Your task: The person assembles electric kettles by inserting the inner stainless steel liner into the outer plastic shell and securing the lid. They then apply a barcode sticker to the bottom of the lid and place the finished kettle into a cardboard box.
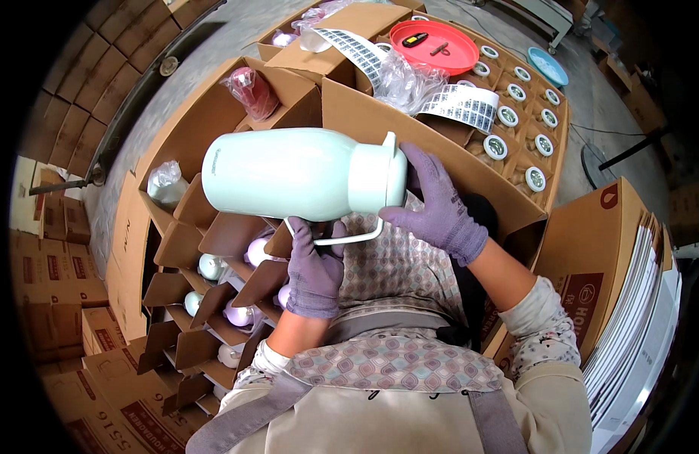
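A pale mint-green thermos jug point(281, 172) lies on its side in the air in front of me, its base to the left and its lid to the right. My left hand point(316, 271), in a purple-grey glove, is closed around the jug's thin handle point(353, 240) below the body. On the lid end, my gloved right hand point(442, 208) grips the cap point(395, 178), fingers over its top and thumb at the lower edge. Beneath and left of the jug, an open carton with cardboard dividers point(184, 288) holds several lilac and mint jugs.
A red wrapped jug point(251, 92) stands in the carton's far part. Beyond it are a red tray point(432, 47) with small tools, label strips point(463, 107), clear plastic film point(410, 83) and a divided carton of several upright jugs point(507, 116). Flattened cardboard point(629, 310) leans at right.
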Demonstrator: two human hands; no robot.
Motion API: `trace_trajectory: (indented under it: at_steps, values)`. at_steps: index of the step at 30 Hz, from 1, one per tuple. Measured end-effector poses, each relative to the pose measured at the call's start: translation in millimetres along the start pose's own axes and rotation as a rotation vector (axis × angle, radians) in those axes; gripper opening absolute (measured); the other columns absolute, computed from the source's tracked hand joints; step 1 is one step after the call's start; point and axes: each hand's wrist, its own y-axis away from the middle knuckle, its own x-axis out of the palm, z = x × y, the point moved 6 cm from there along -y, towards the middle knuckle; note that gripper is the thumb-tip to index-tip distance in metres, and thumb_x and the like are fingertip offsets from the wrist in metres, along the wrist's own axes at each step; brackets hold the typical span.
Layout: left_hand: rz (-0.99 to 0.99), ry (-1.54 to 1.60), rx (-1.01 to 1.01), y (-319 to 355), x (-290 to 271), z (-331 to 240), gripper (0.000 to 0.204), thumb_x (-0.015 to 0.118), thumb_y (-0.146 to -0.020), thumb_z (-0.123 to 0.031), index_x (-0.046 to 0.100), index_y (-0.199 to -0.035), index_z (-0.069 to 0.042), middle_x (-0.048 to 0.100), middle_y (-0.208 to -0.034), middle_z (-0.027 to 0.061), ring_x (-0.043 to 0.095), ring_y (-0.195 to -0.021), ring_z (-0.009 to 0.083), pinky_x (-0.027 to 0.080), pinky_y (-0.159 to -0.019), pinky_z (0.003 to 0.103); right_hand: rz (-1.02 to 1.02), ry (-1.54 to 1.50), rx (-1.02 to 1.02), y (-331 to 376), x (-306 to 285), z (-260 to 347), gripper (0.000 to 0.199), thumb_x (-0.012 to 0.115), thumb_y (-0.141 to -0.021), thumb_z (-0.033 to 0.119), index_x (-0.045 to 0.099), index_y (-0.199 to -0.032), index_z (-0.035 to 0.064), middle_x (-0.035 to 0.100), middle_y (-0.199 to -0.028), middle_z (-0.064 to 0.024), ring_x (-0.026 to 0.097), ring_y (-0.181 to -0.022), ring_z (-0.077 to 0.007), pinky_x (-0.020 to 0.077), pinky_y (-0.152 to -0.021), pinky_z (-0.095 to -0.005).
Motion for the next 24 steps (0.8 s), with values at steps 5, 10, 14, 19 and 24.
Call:
trace_trajectory:
  at_steps: [5,10,14,19,24]
  values:
    - [-0.061,0.407,-0.254,8,43,-13,0.051,0.055,-0.099,-0.036,0.043,-0.135,-0.003,0.047,-0.135,0.0163,0.05,-0.122,0.0386,0.061,-0.085,0.033,0.223,0.331,-0.863,12,-19,43,0.061,0.075,-0.074,0.03,0.055,-0.126,0.0028,0.048,-0.133,-0.0189,0.047,-0.123,-0.0365,0.0374,-0.106,-0.0478]
    - [-0.104,0.494,-0.247,8,47,-10,0.055,0.056,-0.097,-0.04,0.041,-0.137,-0.003,0.048,-0.134,0.019,0.052,-0.12,0.0393,0.062,-0.082,0.032,-0.018,-0.161,-0.013,-2,-30,28,0.094,0.081,-0.07,0.03,0.033,-0.143,-0.0024,0.044,-0.138,-0.0232,0.044,-0.13,-0.0358,0.035,-0.11,-0.0425]
    - [-0.046,0.348,-0.14,4,39,-17,0.053,0.053,-0.1,-0.036,0.039,-0.138,-0.002,0.047,-0.134,0.0192,0.049,-0.122,0.0409,0.063,-0.079,0.033,-0.036,-0.123,0.1,-21,-1,30,0.093,0.085,-0.062,0.031,0.039,-0.138,0.0037,0.048,-0.128,-0.0228,0.051,-0.12,-0.0371,0.0401,-0.105,-0.0398]
    - [0.118,-0.403,0.084,-3,16,-37,0.043,0.047,-0.102,-0.027,0.041,-0.134,0.002,0.06,-0.121,0.0108,0.053,-0.119,0.0192,0.039,-0.104,0.035,-0.287,-0.055,-0.368,-3,-80,38,0.098,0.087,-0.063,0.031,0.035,-0.142,0.0058,0.046,-0.131,-0.016,0.053,-0.114,-0.0298,0.0441,-0.101,-0.0435]
    - [0.213,-0.589,0.12,2,34,-33,0.038,0.044,-0.103,-0.016,0.038,-0.136,0.001,0.057,-0.124,0.0087,0.053,-0.114,0.0138,0.042,-0.101,0.03,-0.164,-0.511,0.083,3,-80,17,0.11,0.089,-0.067,0.032,0.024,-0.15,0.0031,0.041,-0.139,-0.0112,0.047,-0.124,-0.0233,0.0411,-0.105,-0.0388]
